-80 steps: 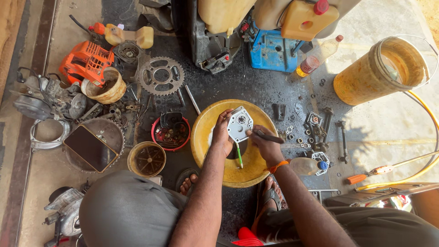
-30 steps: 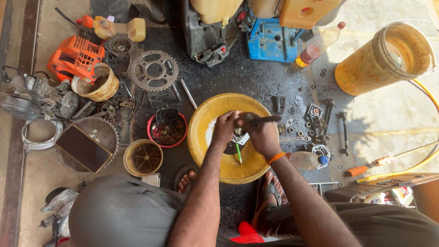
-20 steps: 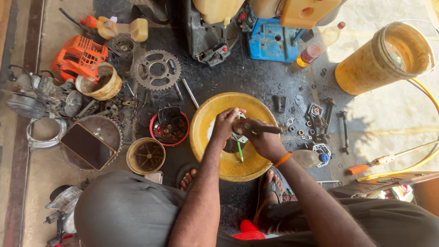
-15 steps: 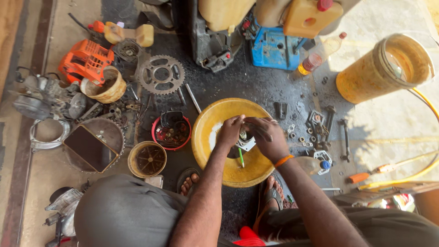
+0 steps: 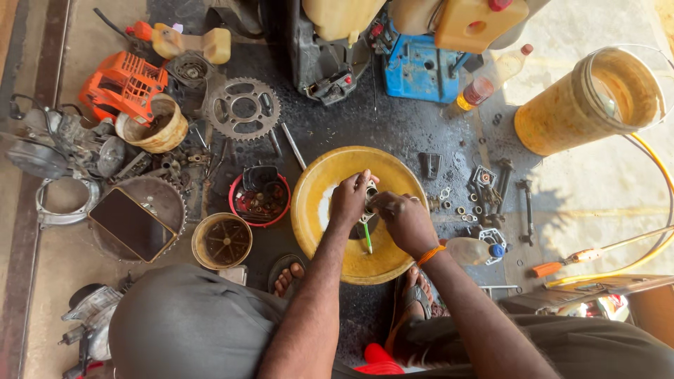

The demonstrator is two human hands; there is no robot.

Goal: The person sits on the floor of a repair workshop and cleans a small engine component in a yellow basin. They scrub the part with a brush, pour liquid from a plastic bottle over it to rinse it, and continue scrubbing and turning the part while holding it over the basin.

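Knees and grey clothes sat lowest in the view. Above them the left hand (image 5: 349, 202) and the right hand (image 5: 404, 221) met over a yellow bowl (image 5: 316, 210) on the dark floor. Both hands pinched a small metal part (image 5: 368, 193) between their fingers, just over the middle of the bowl. A green stick (image 5: 368, 238) poked down from under the hands. Beside the bowl sat a red dish (image 5: 260, 196) full of little bits. Farther off lay a big toothed gear (image 5: 243, 109), an orange engine cover (image 5: 121, 83) and a tall yellow bucket (image 5: 590, 102).
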